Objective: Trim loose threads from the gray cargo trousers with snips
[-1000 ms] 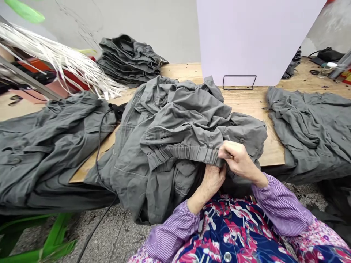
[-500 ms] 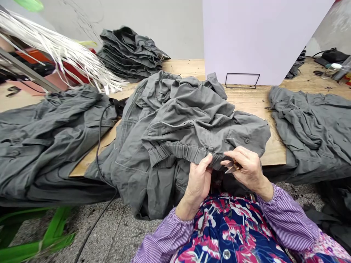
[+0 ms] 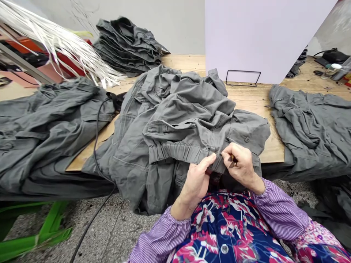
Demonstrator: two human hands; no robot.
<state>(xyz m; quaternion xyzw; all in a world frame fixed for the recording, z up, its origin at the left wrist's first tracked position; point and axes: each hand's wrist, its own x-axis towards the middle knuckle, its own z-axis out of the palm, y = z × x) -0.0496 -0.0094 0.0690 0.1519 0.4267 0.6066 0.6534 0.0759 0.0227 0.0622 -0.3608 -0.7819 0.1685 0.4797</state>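
Grey trousers [image 3: 186, 124] lie bunched over the table's front edge, their gathered elastic waistband [image 3: 178, 151] towards me. My left hand [image 3: 196, 180] pinches the waistband, thumb on top and fingers under the cloth. Close to its right, my right hand [image 3: 240, 164] is closed around small scissors [image 3: 232, 161], with its thumb and forefinger at the waistband's edge. Most of the scissors is hidden in the fingers. A buttoned pocket [image 3: 246, 140] shows on the cloth above my right hand.
More grey garments lie at the left [image 3: 55, 128] and right [image 3: 309, 128]. A folded stack [image 3: 128, 47] stands behind. White strips [image 3: 63, 47] hang at the back left. A pale board [image 3: 263, 36] and wire frame [image 3: 242, 84] stand behind. A black cable [image 3: 95, 149] hangs over the front edge.
My right hand has moved slightly left, closer to my left hand, and its fingers have come together at the waistband. The scissor blades, spread into view before, are now mostly hidden.
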